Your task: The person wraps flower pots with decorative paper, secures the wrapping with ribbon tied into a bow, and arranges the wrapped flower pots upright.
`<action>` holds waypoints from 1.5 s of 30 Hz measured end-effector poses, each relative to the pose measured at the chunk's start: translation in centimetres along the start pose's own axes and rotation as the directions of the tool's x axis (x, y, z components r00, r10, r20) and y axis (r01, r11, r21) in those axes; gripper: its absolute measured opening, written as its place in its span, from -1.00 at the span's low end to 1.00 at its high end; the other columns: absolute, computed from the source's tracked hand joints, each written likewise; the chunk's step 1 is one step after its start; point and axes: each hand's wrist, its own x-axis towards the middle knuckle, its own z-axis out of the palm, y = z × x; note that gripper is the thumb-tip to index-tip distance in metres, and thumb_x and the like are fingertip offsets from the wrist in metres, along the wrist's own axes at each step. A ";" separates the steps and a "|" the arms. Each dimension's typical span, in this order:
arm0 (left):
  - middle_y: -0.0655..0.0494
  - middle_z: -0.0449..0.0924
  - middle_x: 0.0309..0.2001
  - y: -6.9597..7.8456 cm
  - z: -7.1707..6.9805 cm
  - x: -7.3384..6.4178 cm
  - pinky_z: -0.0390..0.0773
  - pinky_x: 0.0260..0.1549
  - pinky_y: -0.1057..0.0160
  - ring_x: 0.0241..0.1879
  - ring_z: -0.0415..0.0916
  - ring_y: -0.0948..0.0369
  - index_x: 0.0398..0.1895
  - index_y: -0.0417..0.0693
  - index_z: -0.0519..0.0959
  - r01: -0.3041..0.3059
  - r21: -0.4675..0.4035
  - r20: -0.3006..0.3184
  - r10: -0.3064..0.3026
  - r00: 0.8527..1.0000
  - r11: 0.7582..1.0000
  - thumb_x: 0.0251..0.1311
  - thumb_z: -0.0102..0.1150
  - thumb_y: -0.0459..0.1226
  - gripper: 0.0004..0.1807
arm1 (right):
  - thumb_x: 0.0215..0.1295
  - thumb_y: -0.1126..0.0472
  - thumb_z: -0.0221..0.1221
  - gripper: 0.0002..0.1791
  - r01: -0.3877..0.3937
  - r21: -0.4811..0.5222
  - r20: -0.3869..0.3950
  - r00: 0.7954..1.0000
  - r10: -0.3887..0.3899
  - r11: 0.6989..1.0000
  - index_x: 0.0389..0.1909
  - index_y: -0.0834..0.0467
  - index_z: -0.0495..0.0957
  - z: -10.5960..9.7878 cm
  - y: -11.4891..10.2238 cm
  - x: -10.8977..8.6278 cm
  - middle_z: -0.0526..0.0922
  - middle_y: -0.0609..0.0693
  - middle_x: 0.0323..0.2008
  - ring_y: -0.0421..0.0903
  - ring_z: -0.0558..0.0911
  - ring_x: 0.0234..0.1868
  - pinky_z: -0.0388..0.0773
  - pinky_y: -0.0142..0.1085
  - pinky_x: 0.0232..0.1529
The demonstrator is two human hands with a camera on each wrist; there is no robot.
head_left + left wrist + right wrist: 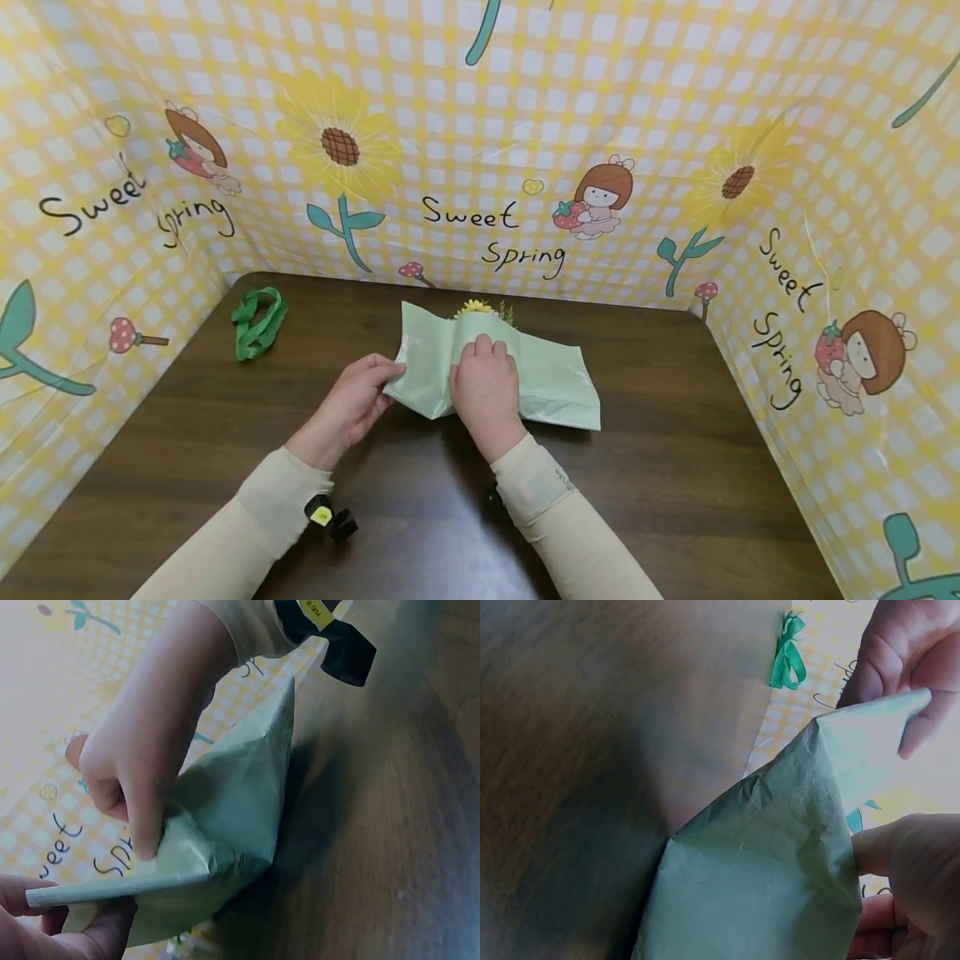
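A sheet of pale green wrapping paper (551,379) is folded round a small bunch of flowers (476,307). Only a yellow bloom and some green sprigs show above its top edge; the stems are hidden. My left hand (360,398) pinches the paper's left edge between thumb and fingers, seen closely in the left wrist view. At the middle of the sheet, my right hand (487,387) grips the gathered paper. In the right wrist view, the right hand (919,877) has its thumb and fingers at a paper fold. The paper's right flap spreads loose.
A looped green ribbon (258,323) lies at the back left of the dark wooden table (660,500). A yellow checked cloth (465,117) with printed flowers and lettering surrounds the table at the back and both sides. Black wrist cameras are strapped to both sleeves.
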 end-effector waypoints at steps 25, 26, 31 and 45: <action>-0.05 0.58 0.07 0.5 4.6 0.3 0.55 -0.30 0.39 -0.18 0.52 0.30 -0.52 -0.07 0.44 -0.067 0.115 -0.106 0.080 0.991 0.991 0.32 0.15 -0.47 -0.74 | 0.35 -0.02 0.27 -0.68 0.025 0.020 0.009 1.000 -0.025 0.999 -0.28 0.19 0.67 0.0 0.1 -0.2 0.55 0.04 -0.30 0.04 0.55 -0.31 0.58 -0.16 -0.36; -0.04 0.58 0.04 0.5 4.8 0.4 0.55 -0.30 0.38 -0.18 0.52 0.29 -0.52 -0.08 0.44 -0.072 0.114 -0.105 0.084 0.991 0.991 0.32 0.14 -0.48 -0.75 | 0.36 0.01 0.26 -0.70 0.034 0.026 0.009 0.999 -0.035 0.999 -0.29 0.19 0.68 -0.1 0.3 -0.2 0.55 0.05 -0.31 0.04 0.55 -0.31 0.58 -0.16 -0.36; 0.09 0.52 -0.20 0.4 5.4 0.6 0.55 -0.31 0.36 -0.25 0.49 0.27 -0.51 -0.12 0.44 -0.095 0.120 -0.112 0.109 0.988 0.988 0.31 0.15 -0.48 -0.76 | 0.36 0.13 0.21 -0.77 0.054 0.113 0.061 0.996 -0.061 0.992 -0.31 0.23 0.68 -0.8 1.2 -0.1 0.56 0.06 -0.29 0.06 0.55 -0.30 0.61 -0.15 -0.33; -0.21 0.57 0.26 -0.3 8.6 0.6 0.49 0.15 0.05 0.34 0.47 -0.06 -0.39 -0.30 0.49 -0.215 0.362 -0.041 0.247 0.968 0.907 0.31 0.17 -0.47 -0.89 | 0.32 0.16 0.32 -0.82 0.016 0.335 0.090 0.995 -0.049 0.942 -0.39 0.19 0.70 -1.2 2.9 -0.4 0.52 0.04 -0.34 0.10 0.51 -0.30 0.58 -0.11 -0.20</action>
